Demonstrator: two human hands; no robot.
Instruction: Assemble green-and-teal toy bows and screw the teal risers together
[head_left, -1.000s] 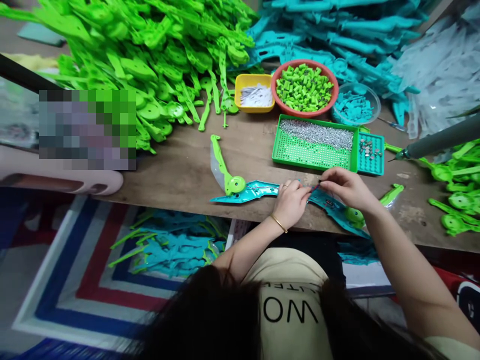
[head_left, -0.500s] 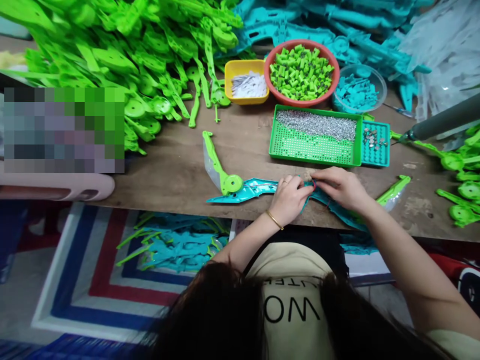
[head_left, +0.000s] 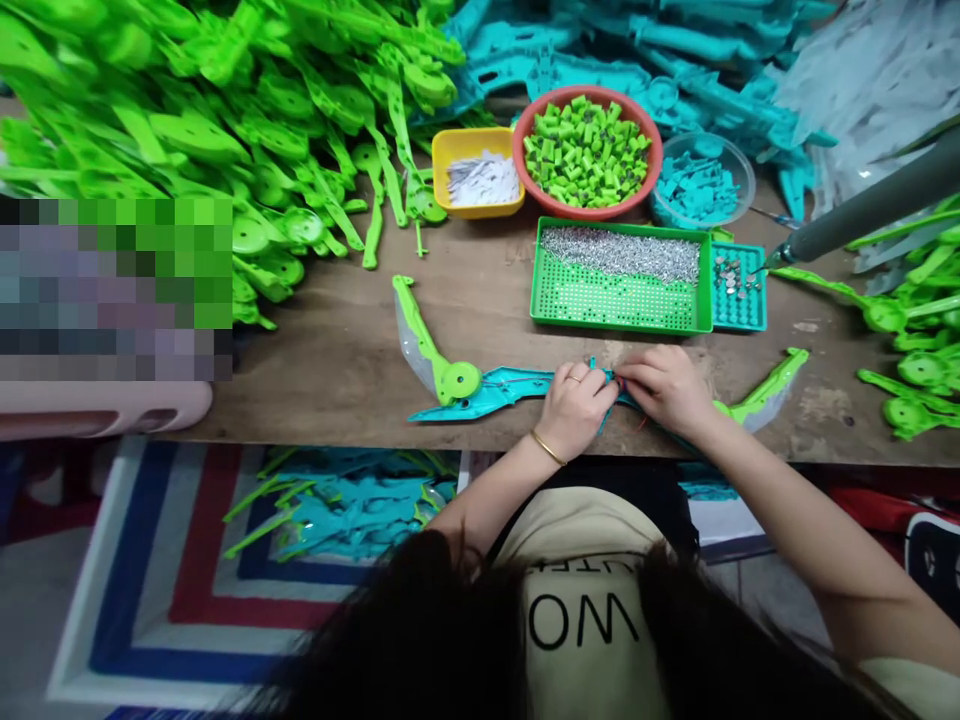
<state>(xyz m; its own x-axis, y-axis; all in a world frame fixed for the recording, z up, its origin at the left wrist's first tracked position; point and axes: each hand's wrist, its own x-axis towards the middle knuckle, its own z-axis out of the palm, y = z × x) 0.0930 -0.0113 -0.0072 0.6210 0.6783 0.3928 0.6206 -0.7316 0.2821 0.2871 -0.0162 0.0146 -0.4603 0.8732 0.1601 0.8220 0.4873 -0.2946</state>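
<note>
A long teal plastic body [head_left: 510, 385], shaped like a toy bow, lies along the front of the table. A lime-green arm [head_left: 427, 345] with a clear blade joins its left end, and another green arm [head_left: 772, 390] its right end. Along the teal body's left part runs a thin dark line, perhaps a wire. My left hand [head_left: 574, 408] is closed around the middle of the body. My right hand [head_left: 667, 390] is pinched against the left fingertips at the same spot; a red bit shows there, but what the fingers hold is hidden.
Behind stand a green tray [head_left: 622, 315] of small metal screws, a teal tray [head_left: 739, 318] of metal discs, a red bowl [head_left: 589, 208] of green pieces, a yellow tub [head_left: 480, 212] and a clear tub [head_left: 739, 205]. A grey tool [head_left: 862, 210] hangs right. Green parts [head_left: 300, 130] are heaped left.
The view has shifted slightly. My right hand has drawn a little closer to the left over the teal body's middle, and a small teal peg now shows above the left fingers.
</note>
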